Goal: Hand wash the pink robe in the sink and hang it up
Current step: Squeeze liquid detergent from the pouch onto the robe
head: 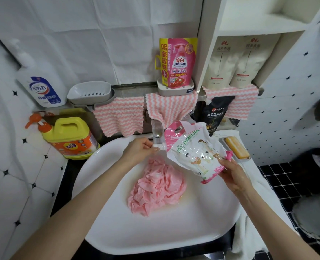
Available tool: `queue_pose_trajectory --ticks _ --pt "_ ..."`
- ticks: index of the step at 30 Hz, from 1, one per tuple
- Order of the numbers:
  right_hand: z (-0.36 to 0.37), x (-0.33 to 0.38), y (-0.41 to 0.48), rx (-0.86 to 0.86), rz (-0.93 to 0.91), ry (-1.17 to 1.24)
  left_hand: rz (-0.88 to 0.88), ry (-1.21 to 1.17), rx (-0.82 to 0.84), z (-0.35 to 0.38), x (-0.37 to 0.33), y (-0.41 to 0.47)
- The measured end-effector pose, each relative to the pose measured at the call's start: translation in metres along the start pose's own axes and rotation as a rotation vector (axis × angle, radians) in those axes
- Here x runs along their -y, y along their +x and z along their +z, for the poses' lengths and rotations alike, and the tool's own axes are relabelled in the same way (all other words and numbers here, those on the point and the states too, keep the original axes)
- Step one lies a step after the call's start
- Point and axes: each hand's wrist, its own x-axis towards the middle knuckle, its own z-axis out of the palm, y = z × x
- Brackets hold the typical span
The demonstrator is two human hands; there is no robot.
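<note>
The pink robe lies wet and bunched in the middle of the white sink. Above it I hold a white and pink detergent pouch, tilted with its spout to the left. My left hand pinches the white cap on the pouch's spout, just in front of the metal tap. My right hand grips the pouch's lower right corner.
A yellow detergent jug stands left of the sink, a white bottle and an empty soap dish behind it. Pink striped cloths hang along the back ledge. A soap bar lies in a dish at the right.
</note>
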Motion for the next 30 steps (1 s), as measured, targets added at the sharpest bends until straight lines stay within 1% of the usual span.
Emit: queue_pose_trajectory --ticks 4,9,11,14,16,19,25,29,30 --pt "0.000 0.001 -0.003 -0.001 -0.009 0.004 -0.012 -0.152 0.070 0.003 -0.010 -0.008" --pt "-0.001 0.003 -0.006 -0.003 -0.023 0.008 -0.164 -0.321 0.181 0.000 -0.014 -0.010" --pt "-0.001 0.005 -0.006 0.001 -0.044 0.000 -0.147 -0.350 0.139 0.004 -0.014 -0.009" --pt "0.000 0.007 -0.008 0.008 -0.062 -0.017 -0.044 -0.316 0.034 0.012 -0.016 -0.007" --pt "0.001 0.008 -0.008 0.009 -0.069 -0.016 -0.002 -0.347 0.012 0.015 -0.016 -0.006" --pt "0.000 0.006 -0.008 0.012 -0.075 -0.002 -0.014 -0.411 -0.002 0.019 -0.019 -0.006" --pt "-0.007 -0.006 -0.011 0.083 -0.022 0.033 0.017 -0.310 -0.041 0.027 -0.023 0.000" --pt "-0.020 -0.020 -0.007 0.107 0.120 -0.047 0.066 -0.145 -0.023 0.032 -0.025 0.001" --pt "-0.022 -0.023 -0.008 0.094 0.162 -0.105 0.086 -0.095 -0.015 0.034 -0.027 -0.001"
